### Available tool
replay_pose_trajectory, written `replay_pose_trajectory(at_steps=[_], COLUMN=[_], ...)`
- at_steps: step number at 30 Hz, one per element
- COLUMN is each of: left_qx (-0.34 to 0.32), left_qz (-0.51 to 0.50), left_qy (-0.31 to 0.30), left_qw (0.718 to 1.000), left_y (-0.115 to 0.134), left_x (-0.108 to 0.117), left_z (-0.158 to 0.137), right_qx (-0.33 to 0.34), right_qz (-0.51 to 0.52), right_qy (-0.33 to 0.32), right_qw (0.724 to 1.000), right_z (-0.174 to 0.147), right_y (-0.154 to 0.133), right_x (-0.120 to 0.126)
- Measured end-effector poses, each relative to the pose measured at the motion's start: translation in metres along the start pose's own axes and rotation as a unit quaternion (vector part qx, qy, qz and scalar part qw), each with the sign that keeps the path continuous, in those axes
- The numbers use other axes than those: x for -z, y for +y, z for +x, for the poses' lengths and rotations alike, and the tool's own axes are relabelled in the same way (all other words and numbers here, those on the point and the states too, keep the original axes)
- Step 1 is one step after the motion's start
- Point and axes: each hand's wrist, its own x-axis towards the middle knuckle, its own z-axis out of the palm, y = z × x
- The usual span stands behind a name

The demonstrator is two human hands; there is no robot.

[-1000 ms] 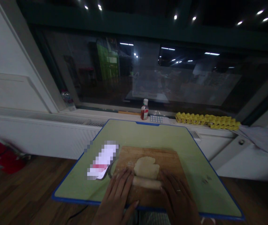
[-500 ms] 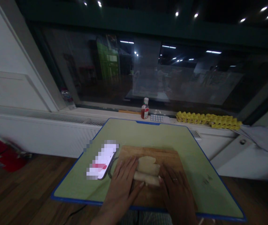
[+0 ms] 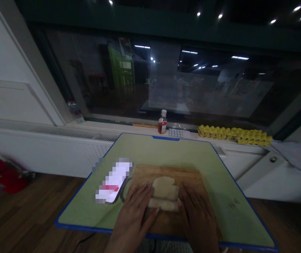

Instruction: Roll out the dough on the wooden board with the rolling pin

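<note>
A pale sheet of dough [image 3: 165, 188] lies flat on a wooden board [image 3: 171, 169]. Along its near edge runs a thicker pale roll [image 3: 164, 205], which looks like dough too, though I cannot be sure. My left hand [image 3: 136, 207] rests over the roll's left end, fingers stretched forward, with its thumb on the near side. At the opposite end, my right hand [image 3: 196, 212] lies palm down, its fingers extended and its thumb touching the roll. Both ends of the roll are partly hidden by the hands.
Left of the board, a phone [image 3: 115, 182] with a lit, blurred screen lies on the green, blue-edged table [image 3: 234, 214]. A cable runs beside it. On the windowsill stand a small bottle [image 3: 162, 123] and yellow egg trays [image 3: 234, 135].
Both hands and the roll have shifted slightly toward me. More of the flat dough shows beyond the roll. The board and phone stay nearly where they were.
</note>
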Motion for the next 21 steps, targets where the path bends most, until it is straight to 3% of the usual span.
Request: replay_pose_trajectory(at_steps=[11, 16, 21], left_qx=[-0.032, -0.012, 0.005], left_qz=[0.047, 0.016, -0.024], left_qy=[-0.01, -0.006, -0.013], left_qw=[0.998, 1.0, 1.0], left_y=[0.007, 0.004, -0.006], left_x=[0.014, 0.006, -0.008], left_z=[-0.015, -0.011, 0.011], right_qx=[0.019, 0.005, -0.029], right_qz=[-0.016, 0.001, 0.02], right_qy=[0.075, 0.02, -0.055], right_qw=[0.997, 1.0, 0.998], right_z=[-0.013, -0.004, 0.018], right_y=[-0.007, -0.006, -0.005], right_x=[0.004, 0.002, -0.002])
